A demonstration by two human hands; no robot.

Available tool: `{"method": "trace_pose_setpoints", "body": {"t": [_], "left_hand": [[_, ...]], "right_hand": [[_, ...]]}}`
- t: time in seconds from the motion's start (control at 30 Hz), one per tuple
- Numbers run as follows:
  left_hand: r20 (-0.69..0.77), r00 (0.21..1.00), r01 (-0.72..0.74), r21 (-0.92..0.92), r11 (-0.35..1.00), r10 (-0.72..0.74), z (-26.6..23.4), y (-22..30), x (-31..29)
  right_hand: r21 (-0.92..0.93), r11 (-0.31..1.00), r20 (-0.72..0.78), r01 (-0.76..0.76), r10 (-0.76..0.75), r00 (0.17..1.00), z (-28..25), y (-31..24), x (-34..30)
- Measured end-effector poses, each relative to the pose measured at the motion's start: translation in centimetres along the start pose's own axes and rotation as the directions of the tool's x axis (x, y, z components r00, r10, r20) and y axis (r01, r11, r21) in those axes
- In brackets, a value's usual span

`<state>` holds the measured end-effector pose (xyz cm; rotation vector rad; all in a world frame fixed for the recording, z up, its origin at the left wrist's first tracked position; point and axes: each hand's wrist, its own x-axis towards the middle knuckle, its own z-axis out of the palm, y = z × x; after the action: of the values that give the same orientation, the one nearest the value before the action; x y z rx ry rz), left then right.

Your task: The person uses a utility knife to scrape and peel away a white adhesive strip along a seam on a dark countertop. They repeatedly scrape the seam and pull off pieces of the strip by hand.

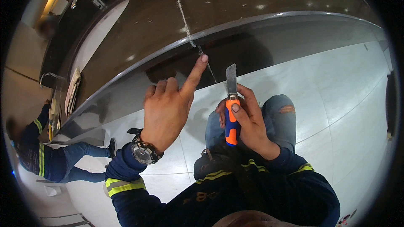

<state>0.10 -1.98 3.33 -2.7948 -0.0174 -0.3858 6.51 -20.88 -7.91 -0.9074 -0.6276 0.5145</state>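
My right hand [252, 122] grips a scraper [232, 120] with an orange and blue handle. Its flat grey blade points up and away from me, apart from the counter. One digit of my left hand [168, 107] stretches out to a whitish seam [209, 68] on the dark front panel; the other fingers curl in, and nothing shows in that hand. The fingertip is at the seam, just below the counter's edge; whether it touches cannot be told. A pale rough joint line [179, 6] crosses the glossy dark countertop [227, 0] above it.
White basins with a tap [96, 2] are set into the counter at left. Another person [54, 159] stands far left by the counter, near a folded cloth [73, 90]. My bent knee [280, 115] is over the pale tiled floor [311, 101].
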Motion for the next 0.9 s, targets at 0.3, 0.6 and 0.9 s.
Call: {"method": "trace_pose_setpoints", "body": {"t": [0.3, 0.6, 0.9], "left_hand": [[-0.15, 0.988, -0.059, -0.591, 0.805, -0.038, 0.7, 0.3, -1.6], [-0.29, 0.948, -0.03, -0.492, 0.87, -0.131, 1.8, 1.5, -1.1], [-0.289, 0.952, -0.062, -0.491, 0.869, -0.096, 1.1, 0.6, -0.7]], "right_hand": [[0.081, 0.994, -0.012, -0.068, 0.069, 0.998, 2.5, 0.9, 0.8], [0.139, 0.99, -0.082, -0.034, 0.046, 0.996, 4.2, 3.2, 2.5], [0.311, 0.943, -0.048, -0.119, 0.14, 0.989, 5.9, 0.6, 2.2]]}}
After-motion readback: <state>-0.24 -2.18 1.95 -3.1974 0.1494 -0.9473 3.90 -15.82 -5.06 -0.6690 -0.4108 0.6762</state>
